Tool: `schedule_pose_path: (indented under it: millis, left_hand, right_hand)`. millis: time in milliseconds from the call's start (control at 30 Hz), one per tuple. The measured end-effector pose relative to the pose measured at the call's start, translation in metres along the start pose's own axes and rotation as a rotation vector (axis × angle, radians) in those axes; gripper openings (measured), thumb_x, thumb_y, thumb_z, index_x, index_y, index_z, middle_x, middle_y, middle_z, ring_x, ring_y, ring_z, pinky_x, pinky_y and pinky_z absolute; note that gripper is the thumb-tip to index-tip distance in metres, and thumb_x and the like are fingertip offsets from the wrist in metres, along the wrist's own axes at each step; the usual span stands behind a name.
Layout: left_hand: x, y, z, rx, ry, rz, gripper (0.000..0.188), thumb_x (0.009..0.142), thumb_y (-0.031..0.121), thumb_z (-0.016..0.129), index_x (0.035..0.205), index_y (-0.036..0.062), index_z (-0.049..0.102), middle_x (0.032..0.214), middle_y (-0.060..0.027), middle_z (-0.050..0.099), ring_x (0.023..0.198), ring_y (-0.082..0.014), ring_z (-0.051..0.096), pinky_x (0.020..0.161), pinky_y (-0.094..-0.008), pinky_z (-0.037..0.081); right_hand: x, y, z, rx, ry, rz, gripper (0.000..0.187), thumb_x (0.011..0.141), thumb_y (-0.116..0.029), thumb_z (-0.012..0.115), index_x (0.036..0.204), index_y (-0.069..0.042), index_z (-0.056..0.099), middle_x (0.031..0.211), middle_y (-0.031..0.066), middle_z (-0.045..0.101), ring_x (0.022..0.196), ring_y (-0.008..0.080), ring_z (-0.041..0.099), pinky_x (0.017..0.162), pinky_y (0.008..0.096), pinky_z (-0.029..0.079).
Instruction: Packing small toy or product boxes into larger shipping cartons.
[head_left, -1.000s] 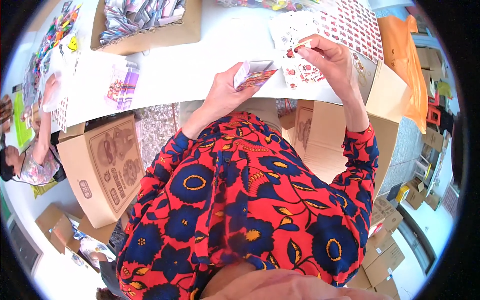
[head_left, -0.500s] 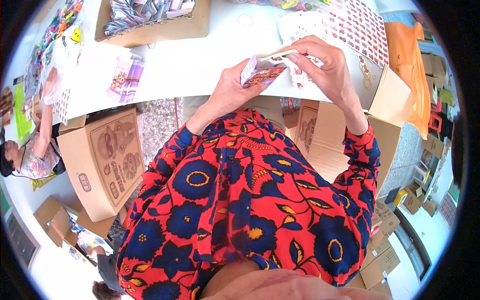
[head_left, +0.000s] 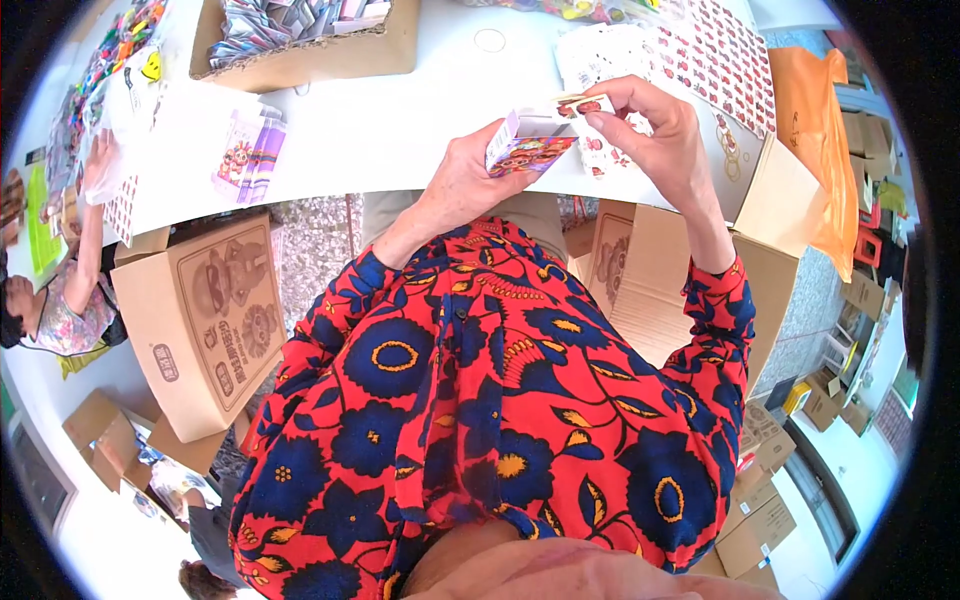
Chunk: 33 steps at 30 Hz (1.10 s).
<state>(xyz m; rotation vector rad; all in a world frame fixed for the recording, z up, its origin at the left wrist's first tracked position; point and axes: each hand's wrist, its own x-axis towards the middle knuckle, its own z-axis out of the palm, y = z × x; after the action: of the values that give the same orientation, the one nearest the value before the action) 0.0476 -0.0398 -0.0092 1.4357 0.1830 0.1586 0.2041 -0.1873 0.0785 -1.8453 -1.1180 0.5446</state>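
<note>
My left hand (head_left: 455, 185) is wrapped round a small purple-and-white printed box (head_left: 534, 156), held over the table's near edge with its top end uncovered. Just above that opening, my right hand (head_left: 662, 132) pinches a small white card (head_left: 582, 107) with red pictures between thumb and forefinger. Whether it is one card or a thin stack I cannot tell. Under the right hand lie white sheets with small red prints (head_left: 600, 62). Flat purple cartons (head_left: 250, 155) rest on the table to the left.
A cardboard box (head_left: 310, 70) full of small packets stands at the back of the white table (head_left: 400, 150). Printed sheets (head_left: 718, 62), rubber bands (head_left: 732, 155) and an orange bag (head_left: 808, 140) are at right. Large cartons (head_left: 205, 325) flank me; another person's arm (head_left: 90, 230) reaches in at left.
The card in my right hand has tilted from nearly edge-on, so its red pictures now show. The small box has shifted slightly to the right and its opening shows more.
</note>
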Motion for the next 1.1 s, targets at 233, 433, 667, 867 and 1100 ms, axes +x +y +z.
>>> schedule_pose_path:
  millis: [233,433,667,867,1100]
  left_hand:
    - [-0.001,0.002,0.001,0.026,-0.010,-0.012,0.036,0.081,0.006,0.067,0.116,0.0007,0.057,0.099,-0.0063,0.065,0.091,-0.0098,0.058,0.082,-0.0256,0.048]
    - [-0.001,0.002,0.003,0.037,-0.013,0.002,0.036,0.081,0.005,0.067,0.115,0.0002,0.057,0.100,-0.0057,0.065,0.091,-0.0095,0.058,0.082,-0.0256,0.047]
    - [-0.002,0.004,0.006,0.028,-0.027,0.032,0.037,0.081,0.004,0.067,0.116,-0.0002,0.057,0.101,-0.0062,0.065,0.092,-0.0098,0.058,0.083,-0.0258,0.047]
    - [-0.002,0.001,0.004,0.063,-0.037,0.007,0.039,0.081,0.004,0.067,0.117,-0.0003,0.056,0.102,-0.0062,0.065,0.092,-0.0099,0.058,0.084,-0.0258,0.047]
    - [-0.001,0.000,0.004,0.019,-0.019,0.029,0.038,0.080,0.005,0.067,0.116,-0.0005,0.057,0.102,-0.0063,0.065,0.091,-0.0095,0.058,0.083,-0.0257,0.047]
  right_hand:
    - [-0.003,-0.002,-0.002,-0.052,-0.041,-0.063,0.019,0.080,0.001,0.061,0.097,-0.004,0.068,0.081,0.0031,0.064,0.070,0.0086,0.057,0.062,0.0237,0.045]
    - [-0.004,-0.001,0.001,-0.081,0.027,-0.176,0.020,0.081,0.004,0.059,0.096,-0.004,0.069,0.084,0.0039,0.065,0.071,0.0095,0.059,0.064,0.0233,0.048]
    - [-0.008,-0.010,0.000,-0.126,0.060,-0.114,0.026,0.077,0.009,0.056,0.095,-0.003,0.069,0.088,0.0054,0.067,0.073,0.0096,0.061,0.064,0.0214,0.050]
    - [-0.009,-0.005,-0.001,-0.115,0.031,-0.188,0.022,0.073,0.008,0.057,0.091,-0.001,0.067,0.087,0.0062,0.068,0.079,0.0118,0.064,0.071,0.0238,0.051]
    - [-0.009,-0.006,-0.005,-0.071,0.024,-0.133,0.017,0.076,0.007,0.056,0.090,0.000,0.063,0.087,0.0037,0.065,0.077,0.0091,0.060,0.069,0.0222,0.048]
